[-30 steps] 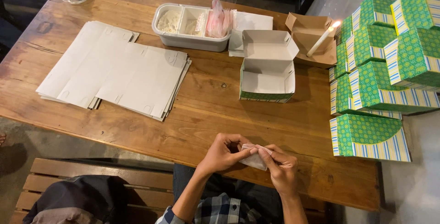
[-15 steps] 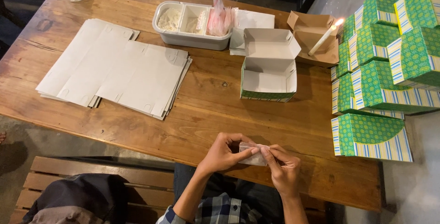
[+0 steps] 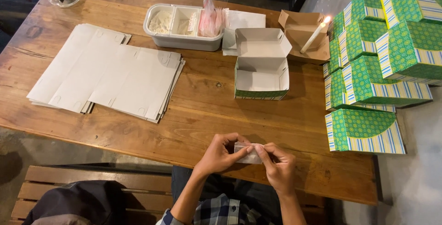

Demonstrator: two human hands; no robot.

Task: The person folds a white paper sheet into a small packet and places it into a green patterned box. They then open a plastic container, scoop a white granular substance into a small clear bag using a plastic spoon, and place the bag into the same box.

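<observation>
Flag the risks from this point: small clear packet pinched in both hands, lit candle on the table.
1. The lit candle leans in an open brown carton, close to the stacked green boxes and the open box; a knock could plausibly tip flame onto cardboard.
2. The left hand and right hand pinch the small clear packet by its ends near the table edge; if the grip slips, it may drop to the person's lap.
</observation>
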